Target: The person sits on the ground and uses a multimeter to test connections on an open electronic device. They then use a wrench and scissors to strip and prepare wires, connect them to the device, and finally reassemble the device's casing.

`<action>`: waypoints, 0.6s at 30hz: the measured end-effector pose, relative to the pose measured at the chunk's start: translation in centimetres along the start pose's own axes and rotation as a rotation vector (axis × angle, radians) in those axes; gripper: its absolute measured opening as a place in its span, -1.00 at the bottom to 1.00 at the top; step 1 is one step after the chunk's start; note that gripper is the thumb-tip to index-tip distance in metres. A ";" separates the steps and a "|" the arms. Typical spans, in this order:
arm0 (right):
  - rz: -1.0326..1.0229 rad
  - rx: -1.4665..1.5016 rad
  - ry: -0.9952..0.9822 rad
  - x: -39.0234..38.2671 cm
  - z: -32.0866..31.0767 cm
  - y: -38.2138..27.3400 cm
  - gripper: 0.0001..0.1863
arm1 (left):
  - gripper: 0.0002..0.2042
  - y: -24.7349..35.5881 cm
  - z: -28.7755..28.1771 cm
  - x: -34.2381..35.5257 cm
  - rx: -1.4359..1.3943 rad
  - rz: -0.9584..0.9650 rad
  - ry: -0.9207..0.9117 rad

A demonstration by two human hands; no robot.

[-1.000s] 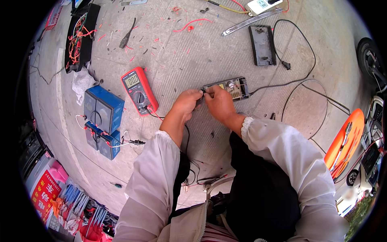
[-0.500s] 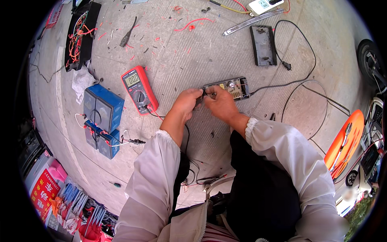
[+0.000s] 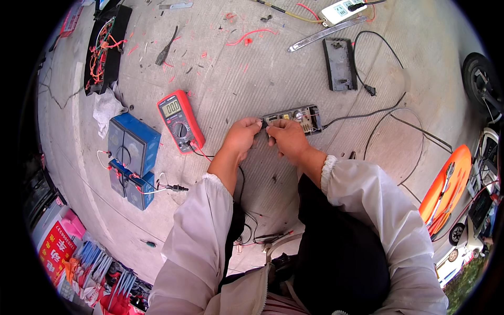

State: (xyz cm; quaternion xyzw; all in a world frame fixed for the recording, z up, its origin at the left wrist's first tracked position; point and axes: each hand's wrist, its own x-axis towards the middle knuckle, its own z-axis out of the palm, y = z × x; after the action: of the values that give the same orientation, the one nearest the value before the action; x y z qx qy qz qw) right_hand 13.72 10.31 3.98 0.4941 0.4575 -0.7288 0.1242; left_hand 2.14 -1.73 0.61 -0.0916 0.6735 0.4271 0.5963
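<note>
Left hand: the left hand is pinching a small black piece between thumb and fingertips; what the piece is, one cannot tell.
Right hand: the right hand is bending its fingers in toward the same piece, thumb and forefinger nearly meeting; whether it is gripping or only touching, one cannot tell.
Circuit board: the circuit board is sitting in a shallow black casing on the concrete floor, just beyond the hands, its left end lying nearest the fingertips.
Power cord: a black power cord is leaving the casing's right end and running off to the right.
Casing half: a hollow black casing half is lying farther off, a black plug resting near its lower right corner.
Multimeter: a red multimeter is lying to the left of the hands, its display showing digits.
Batteries: blue batteries are standing at the left, wires linking them.
Upper edge: a white power strip is lying near a metal bar.
Right side: an orange tray is holding a wrench.
Upper left: a long black case is holding tangled wires, a grey cloth lying below it.
</note>
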 end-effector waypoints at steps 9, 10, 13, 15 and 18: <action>-0.213 -0.091 0.154 1.5 2.2 2.7 -0.80 | -0.83 -2.5 -1.8 1.0 -0.065 0.117 -0.099; -0.249 -0.186 0.161 1.3 2.0 2.6 -0.79 | -0.84 -2.4 -1.6 1.1 -0.050 0.121 -0.105; -0.532 -0.455 0.342 2.1 1.9 3.0 -0.75 | -0.87 -1.6 0.2 0.4 -0.141 0.111 -0.115; -0.506 -0.444 0.355 1.7 2.4 2.5 -0.73 | -0.87 -1.6 -0.8 0.7 -0.115 0.106 -0.173; -0.552 -0.424 0.357 2.5 2.4 3.3 -0.72 | -0.85 -1.0 -0.1 0.2 -0.091 0.115 -0.166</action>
State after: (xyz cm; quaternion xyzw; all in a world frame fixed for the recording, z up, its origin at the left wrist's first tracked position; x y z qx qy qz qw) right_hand 13.14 7.28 0.34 0.4347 0.7283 -0.5265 -0.0588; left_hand 2.61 -2.36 0.00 -0.0442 0.6058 0.4968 0.6199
